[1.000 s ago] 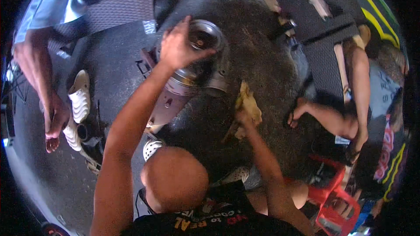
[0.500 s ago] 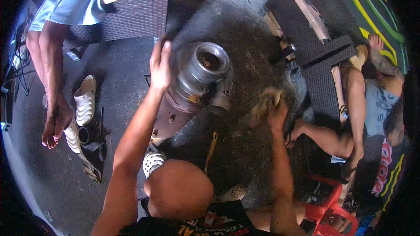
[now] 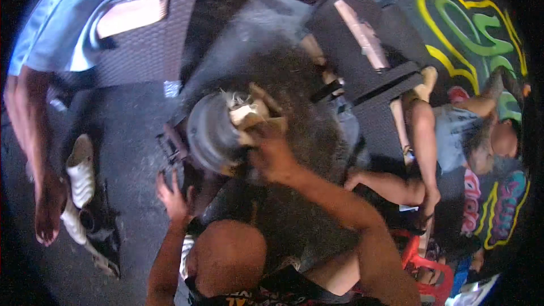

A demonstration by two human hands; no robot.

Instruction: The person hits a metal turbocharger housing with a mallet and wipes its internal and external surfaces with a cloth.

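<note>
A round grey metal housing (image 3: 212,133) stands on the dark floor in front of me, smeared by motion. My right hand (image 3: 271,156) reaches across to its right side, closed on a pale, frayed rag (image 3: 248,114). The rag lies against the upper right of the housing and covers part of it, including where its round opening was. My left hand (image 3: 173,197) is off the housing, to its lower left, fingers spread and holding nothing. My bent knee (image 3: 229,258) is below, close to me.
White clogs (image 3: 81,173) lie on the floor at left, by the bare foot (image 3: 48,212) of a person in light blue shorts. Another person (image 3: 456,136) sits at right beside a dark woven bench (image 3: 362,65). A red plastic stool (image 3: 436,272) stands at lower right.
My right hand has brought the rag from the floor at right onto the housing. My left hand has come away from the housing's left side, down toward me. The view has shifted.
</note>
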